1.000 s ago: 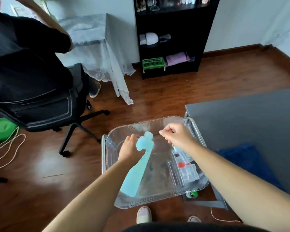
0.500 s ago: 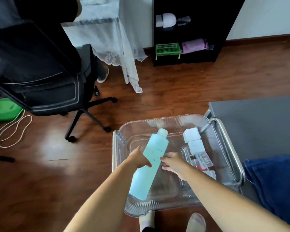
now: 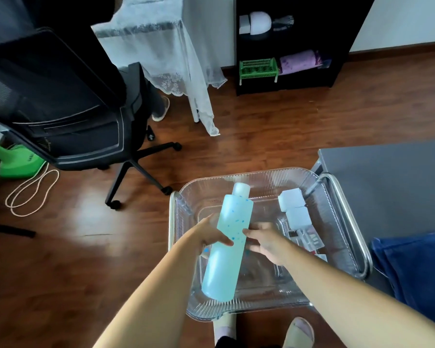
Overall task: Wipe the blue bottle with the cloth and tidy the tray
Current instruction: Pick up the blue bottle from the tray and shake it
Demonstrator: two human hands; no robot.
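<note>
- I see the left hand (image 3: 207, 234) gripping the blue bottle (image 3: 230, 244) at mid-body: thumb curled across the front, the other fingers hidden behind it.
- The right hand (image 3: 268, 242) is loose and holds nothing. Its fingers (image 3: 249, 232) are fairly straight, with the tips at the bottle's right side. It is motion-blurred, so I cannot tell how firm the contact is.
- The bottle is pale blue with darker blue specks and a light cap. It is tilted, cap pointing away from me and base toward the near rim.
- It sits over the left half of the clear tray (image 3: 261, 308). I cannot tell whether its base touches the tray.
- The tray is ribbed clear plastic and rests in a metal frame (image 3: 350, 214), just beside the grey table (image 3: 387, 177).
- Two white blocks (image 3: 290, 200) lie in the tray's far right corner, touching each other.
- A small clear box (image 3: 309, 238) with red and white bits is on the right side of the tray, just nearer than the blocks. I can't read its contents.
- The dark blue cloth (image 3: 412, 267) lies crumpled on the table at the right, apart from both hands.
- A black office chair (image 3: 68, 116) stands on the wooden floor to the left, with a green fan base (image 3: 15, 162) and a looped cord (image 3: 33, 192) near it.
- A black shelf (image 3: 284, 46) at the far wall holds a green basket (image 3: 258, 67).
- Two slippered feet (image 3: 299, 331) show below the tray.
</note>
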